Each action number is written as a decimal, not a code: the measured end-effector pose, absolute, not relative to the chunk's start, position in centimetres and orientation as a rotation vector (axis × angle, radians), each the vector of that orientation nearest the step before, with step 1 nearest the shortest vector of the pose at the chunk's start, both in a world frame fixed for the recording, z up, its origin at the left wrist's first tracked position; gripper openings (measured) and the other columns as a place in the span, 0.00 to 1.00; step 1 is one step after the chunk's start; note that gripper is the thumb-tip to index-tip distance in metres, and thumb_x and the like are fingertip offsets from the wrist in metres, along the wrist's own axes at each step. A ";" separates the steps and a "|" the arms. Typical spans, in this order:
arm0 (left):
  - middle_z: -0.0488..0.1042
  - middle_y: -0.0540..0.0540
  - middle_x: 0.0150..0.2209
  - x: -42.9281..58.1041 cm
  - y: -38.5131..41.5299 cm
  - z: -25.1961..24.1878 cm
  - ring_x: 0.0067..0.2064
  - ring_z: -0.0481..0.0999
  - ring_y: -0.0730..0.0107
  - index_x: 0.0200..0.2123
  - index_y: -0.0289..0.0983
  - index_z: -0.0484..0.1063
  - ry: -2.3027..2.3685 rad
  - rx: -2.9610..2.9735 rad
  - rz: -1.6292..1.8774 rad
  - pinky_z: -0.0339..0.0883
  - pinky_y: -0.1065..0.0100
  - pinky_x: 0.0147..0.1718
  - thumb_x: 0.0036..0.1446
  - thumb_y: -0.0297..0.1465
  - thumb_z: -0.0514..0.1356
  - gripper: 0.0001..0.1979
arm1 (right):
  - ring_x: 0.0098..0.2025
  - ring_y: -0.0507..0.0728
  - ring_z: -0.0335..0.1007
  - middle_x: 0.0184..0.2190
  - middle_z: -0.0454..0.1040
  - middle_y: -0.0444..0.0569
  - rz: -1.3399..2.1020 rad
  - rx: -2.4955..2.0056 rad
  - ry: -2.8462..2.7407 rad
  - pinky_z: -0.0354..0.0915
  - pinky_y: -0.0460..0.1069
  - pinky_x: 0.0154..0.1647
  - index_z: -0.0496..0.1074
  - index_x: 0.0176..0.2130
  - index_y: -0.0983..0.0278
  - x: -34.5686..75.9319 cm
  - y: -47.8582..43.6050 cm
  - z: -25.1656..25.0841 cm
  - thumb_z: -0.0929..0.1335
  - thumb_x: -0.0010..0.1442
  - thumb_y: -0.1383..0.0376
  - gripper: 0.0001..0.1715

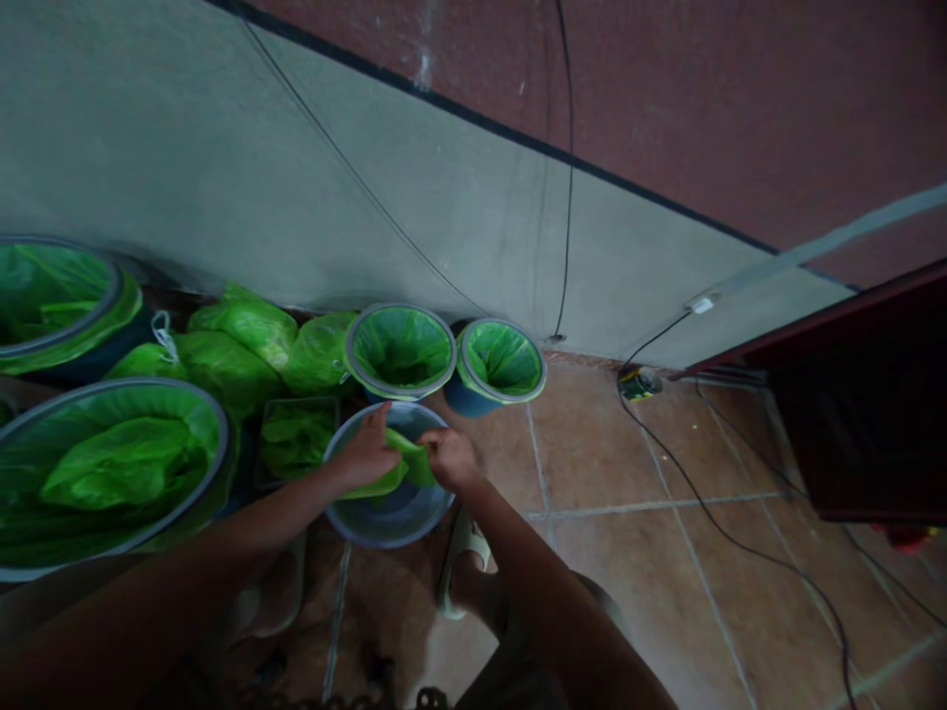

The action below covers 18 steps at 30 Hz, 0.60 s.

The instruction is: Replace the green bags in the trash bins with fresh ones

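Over a grey-blue basin (396, 523) on the floor, my left hand (372, 456) and my right hand (453, 461) are close together. Between them a thin bright green plastic bag (418, 465) is stretched. The fingertips of my right hand pinch its right end. My left hand is closed on the other side, with one digit pointing up; a loose green part hangs below it. Just beyond the basin stand two small blue bins, a left bin (401, 345) and a right bin (501, 360), both lined with green bags.
Left of the basin sits a clear tub (297, 439) of green bags. Filled, tied green bags (241, 340) lie along the wall. Two larger lined bins, a front bin (222, 434) and a back bin (110, 296), stand further left. A can (640, 383) and black cables (710, 508) are on the right.
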<state>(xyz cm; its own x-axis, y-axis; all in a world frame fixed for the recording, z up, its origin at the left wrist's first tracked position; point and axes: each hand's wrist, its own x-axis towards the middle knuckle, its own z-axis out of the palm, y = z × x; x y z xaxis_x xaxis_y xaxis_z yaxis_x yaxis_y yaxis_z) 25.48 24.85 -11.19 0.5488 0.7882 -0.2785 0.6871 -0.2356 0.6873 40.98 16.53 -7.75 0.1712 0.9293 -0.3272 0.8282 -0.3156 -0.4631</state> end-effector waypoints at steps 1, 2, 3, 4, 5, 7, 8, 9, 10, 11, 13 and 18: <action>0.59 0.31 0.68 25.4 24.9 -11.2 0.69 0.59 0.48 0.68 0.29 0.52 1.236 1.941 0.176 0.58 0.55 0.65 0.46 0.26 0.61 0.44 | 0.48 0.54 0.74 0.45 0.81 0.45 0.805 -2.240 -1.702 0.64 0.45 0.52 0.81 0.44 0.58 41.1 16.6 -8.0 0.63 0.59 0.74 0.22; 0.59 0.31 0.68 25.3 24.9 -11.2 0.68 0.59 0.48 0.68 0.29 0.52 1.269 1.910 0.194 0.59 0.55 0.64 0.46 0.27 0.62 0.45 | 0.49 0.54 0.74 0.46 0.80 0.46 0.759 -2.220 -1.684 0.64 0.46 0.53 0.82 0.43 0.59 41.3 16.7 -8.2 0.63 0.58 0.75 0.22; 0.61 0.31 0.67 25.3 25.0 -11.0 0.67 0.62 0.48 0.68 0.29 0.54 1.276 1.889 0.212 0.61 0.55 0.63 0.45 0.28 0.62 0.45 | 0.50 0.54 0.73 0.47 0.80 0.46 0.701 -2.201 -1.664 0.63 0.47 0.55 0.82 0.41 0.59 41.4 16.7 -8.4 0.63 0.58 0.75 0.21; 0.65 0.33 0.65 25.2 25.1 -10.9 0.65 0.66 0.48 0.66 0.30 0.57 1.259 1.875 0.229 0.63 0.56 0.61 0.45 0.28 0.62 0.42 | 0.52 0.55 0.72 0.48 0.79 0.47 0.632 -2.185 -1.639 0.62 0.48 0.58 0.82 0.39 0.59 41.5 16.8 -8.5 0.64 0.57 0.76 0.21; 0.70 0.35 0.61 25.2 25.3 -10.7 0.61 0.70 0.50 0.63 0.32 0.62 1.217 1.865 0.242 0.66 0.57 0.58 0.45 0.29 0.62 0.39 | 0.54 0.55 0.70 0.49 0.78 0.47 0.562 -2.169 -1.613 0.60 0.50 0.60 0.82 0.37 0.59 41.7 16.8 -8.6 0.64 0.56 0.76 0.21; 0.79 0.42 0.49 25.2 25.4 -10.3 0.49 0.78 0.56 0.53 0.35 0.73 1.089 1.853 0.239 0.71 0.61 0.48 0.47 0.30 0.60 0.27 | 0.58 0.57 0.66 0.53 0.75 0.48 0.436 -2.139 -1.571 0.57 0.53 0.63 0.82 0.35 0.59 41.9 16.9 -8.6 0.64 0.55 0.77 0.20; 0.81 0.44 0.41 25.2 25.5 -10.1 0.42 0.79 0.59 0.46 0.36 0.77 1.033 1.849 0.227 0.71 0.64 0.43 0.48 0.31 0.59 0.20 | 0.59 0.58 0.64 0.54 0.74 0.48 0.389 -2.116 -1.564 0.56 0.53 0.64 0.82 0.35 0.59 42.0 16.9 -8.4 0.64 0.55 0.77 0.20; 0.80 0.46 0.34 25.2 25.5 -9.9 0.37 0.78 0.62 0.39 0.36 0.78 0.997 1.847 0.212 0.70 0.66 0.38 0.49 0.31 0.58 0.15 | 0.61 0.58 0.62 0.56 0.72 0.48 0.347 -2.088 -1.563 0.56 0.54 0.64 0.82 0.36 0.60 42.2 16.9 -8.2 0.64 0.55 0.76 0.20; 0.78 0.48 0.28 25.2 25.4 -9.7 0.32 0.76 0.65 0.32 0.37 0.78 0.983 1.843 0.202 0.67 0.67 0.33 0.48 0.31 0.57 0.11 | 0.62 0.59 0.61 0.58 0.70 0.49 0.301 -2.065 -1.556 0.56 0.54 0.64 0.82 0.38 0.60 42.3 16.9 -8.0 0.64 0.55 0.76 0.20; 0.75 0.50 0.24 25.3 25.4 -9.4 0.28 0.74 0.67 0.27 0.37 0.76 0.986 1.832 0.197 0.65 0.68 0.30 0.47 0.30 0.57 0.08 | 0.63 0.60 0.59 0.60 0.68 0.51 0.247 -2.053 -1.536 0.56 0.55 0.64 0.81 0.41 0.61 42.3 16.9 -7.7 0.64 0.56 0.75 0.20; 0.71 0.51 0.19 25.4 25.2 -8.9 0.25 0.71 0.70 0.22 0.38 0.73 1.025 1.742 0.216 0.61 0.70 0.26 0.44 0.29 0.57 0.05 | 0.63 0.62 0.58 0.62 0.65 0.56 0.129 -2.060 -1.444 0.56 0.57 0.64 0.77 0.50 0.64 42.3 16.8 -7.0 0.65 0.58 0.71 0.22; 0.73 0.52 0.23 25.8 24.7 -7.8 0.26 0.73 0.70 0.27 0.37 0.73 1.056 1.196 0.299 0.65 0.70 0.26 0.39 0.29 0.58 0.08 | 0.43 0.58 0.73 0.40 0.77 0.52 0.377 -2.151 -1.277 0.67 0.51 0.48 0.76 0.45 0.65 40.7 16.3 -6.0 0.64 0.65 0.60 0.16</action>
